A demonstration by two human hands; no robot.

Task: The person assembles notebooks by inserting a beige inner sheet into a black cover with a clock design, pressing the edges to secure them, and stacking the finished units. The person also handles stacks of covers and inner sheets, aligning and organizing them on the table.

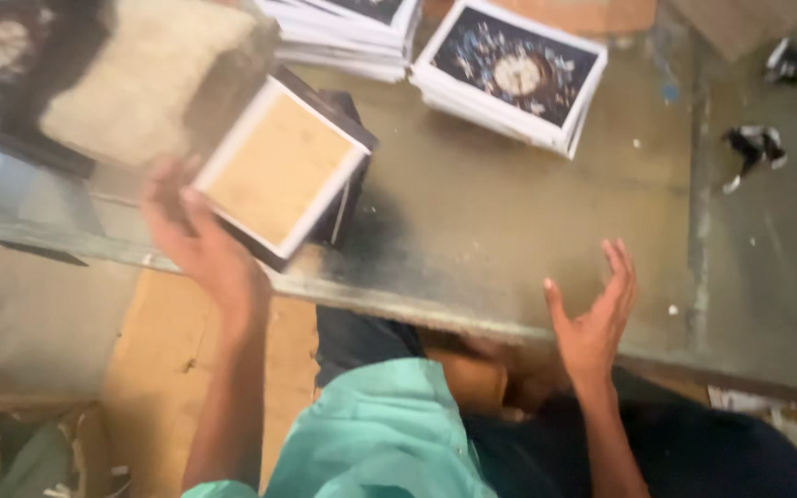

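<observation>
A wide grey worktable [509,212] fills the scene. On its far edge lie stacks of dark printed sheets [509,78]. At the near left, a tilted stack of tan-faced boards [280,171] leans on the table, touched at its near-left corner by the left hand [197,242], fingers spread. The right hand [597,318] hovers open and empty at the near edge.
</observation>
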